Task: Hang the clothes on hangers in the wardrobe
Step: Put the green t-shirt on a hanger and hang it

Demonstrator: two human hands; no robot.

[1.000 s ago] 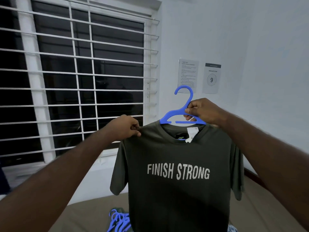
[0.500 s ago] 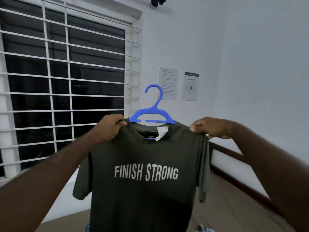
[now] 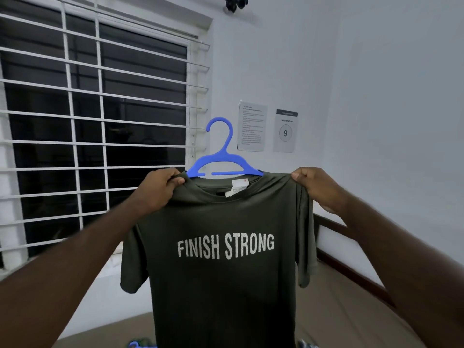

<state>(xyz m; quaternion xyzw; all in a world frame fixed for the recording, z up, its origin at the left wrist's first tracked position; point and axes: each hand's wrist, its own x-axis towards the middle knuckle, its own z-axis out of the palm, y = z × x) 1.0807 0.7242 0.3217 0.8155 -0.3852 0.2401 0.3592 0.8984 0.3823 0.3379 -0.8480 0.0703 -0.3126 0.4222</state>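
Observation:
A dark olive T-shirt [image 3: 226, 285] printed "FINISH STRONG" hangs in front of me on a blue plastic hanger [image 3: 223, 156]. The hanger's hook and upper bar stick out above the collar; its arms are hidden inside the shirt. My left hand [image 3: 158, 192] pinches the shirt's left shoulder and my right hand [image 3: 319, 189] pinches the right shoulder, both at chest height. A white label shows inside the neck. No wardrobe is in view.
A barred window [image 3: 100, 136] fills the left. Two paper notices [image 3: 252, 126] hang on the white wall behind. A bed surface [image 3: 339, 310] with a wooden edge lies below, and another blue hanger [image 3: 134, 344] peeks in at the bottom edge.
My right hand left the hanger's neck and took the shirt's right shoulder. The shirt and my view shifted left, then back toward the middle.

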